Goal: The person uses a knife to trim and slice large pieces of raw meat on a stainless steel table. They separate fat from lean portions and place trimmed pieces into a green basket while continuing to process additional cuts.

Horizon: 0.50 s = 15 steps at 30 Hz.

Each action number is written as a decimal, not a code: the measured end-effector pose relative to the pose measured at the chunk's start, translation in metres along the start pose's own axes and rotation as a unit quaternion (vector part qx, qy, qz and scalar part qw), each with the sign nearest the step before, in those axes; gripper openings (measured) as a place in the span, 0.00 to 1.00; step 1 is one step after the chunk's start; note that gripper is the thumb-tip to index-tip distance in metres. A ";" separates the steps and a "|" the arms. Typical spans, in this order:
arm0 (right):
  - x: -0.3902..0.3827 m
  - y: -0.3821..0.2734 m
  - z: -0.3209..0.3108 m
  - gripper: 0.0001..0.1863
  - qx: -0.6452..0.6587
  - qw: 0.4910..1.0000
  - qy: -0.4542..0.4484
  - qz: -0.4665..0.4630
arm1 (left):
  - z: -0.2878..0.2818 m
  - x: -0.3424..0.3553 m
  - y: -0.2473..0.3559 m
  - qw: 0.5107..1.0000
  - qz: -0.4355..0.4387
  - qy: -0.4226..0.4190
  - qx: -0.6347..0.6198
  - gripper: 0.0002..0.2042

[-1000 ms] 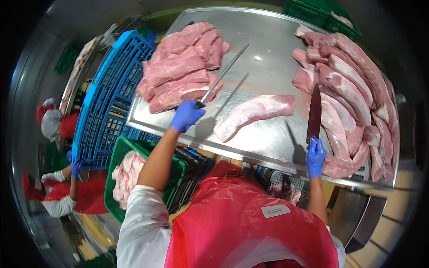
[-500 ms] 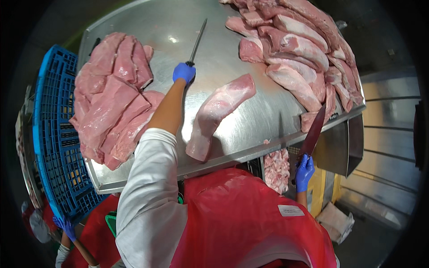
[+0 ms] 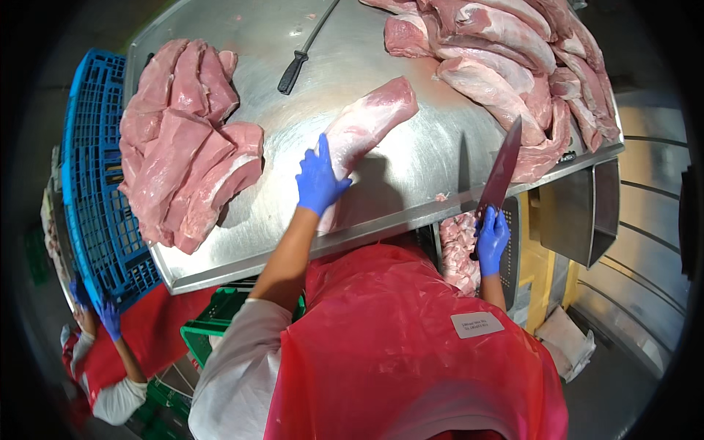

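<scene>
My left hand (image 3: 320, 177), in a blue glove, lies with spread fingers over the near part of a pork loin (image 3: 378, 121) in the middle of the metal table. The hand covers part of the loin. My right hand (image 3: 492, 242), also gloved in blue, is closed round the handle of a long-bladed knife (image 3: 501, 167). Its blade points up and away at the table's front edge, apart from the meat. A honing steel (image 3: 304, 59) with a black handle rests on the table beyond my left hand, its tip out of view.
The metal table (image 3: 275, 202) has a raised rim. Trimmed meat pieces (image 3: 187, 147) are heaped at left, several loins (image 3: 499, 66) at right. A bin of trimmings (image 3: 458, 253) sits below the front edge. A blue crate (image 3: 99, 191) stands left, near a co-worker's gloved hand (image 3: 110, 317).
My left hand has let go of the honing steel, leaving it on the table, and has come nearer onto the loin. My right hand still holds the knife. The view has shifted.
</scene>
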State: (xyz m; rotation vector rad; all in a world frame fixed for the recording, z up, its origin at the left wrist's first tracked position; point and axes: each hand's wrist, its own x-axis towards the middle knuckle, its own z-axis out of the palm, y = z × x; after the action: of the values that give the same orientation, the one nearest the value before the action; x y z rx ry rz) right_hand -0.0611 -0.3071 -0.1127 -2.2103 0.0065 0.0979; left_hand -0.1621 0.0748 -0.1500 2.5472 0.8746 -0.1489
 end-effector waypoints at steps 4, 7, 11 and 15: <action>0.044 -0.011 0.037 0.12 0.226 0.955 -0.167 0.098 | 0.016 -0.050 -0.007 0.995 -0.097 0.018 -0.004 0.56; 0.074 -0.040 0.098 0.15 0.272 0.909 -0.272 0.158 | 0.016 -0.064 -0.021 0.994 -0.110 0.003 0.013 0.55; 0.127 -0.040 0.203 0.18 0.235 0.929 -0.285 -0.034 | 0.005 -0.083 -0.008 0.993 -0.108 -0.013 0.038 0.54; 0.162 -0.102 0.288 0.23 0.192 0.946 -0.229 -0.121 | 0.009 -0.100 0.008 0.991 -0.095 -0.025 0.087 0.56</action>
State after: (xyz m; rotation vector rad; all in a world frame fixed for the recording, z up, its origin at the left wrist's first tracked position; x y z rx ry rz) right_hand 0.0848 -0.0109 -0.2145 -1.7384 -0.4655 0.4343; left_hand -0.2361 0.0094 -0.1317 2.6016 1.1280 -0.3612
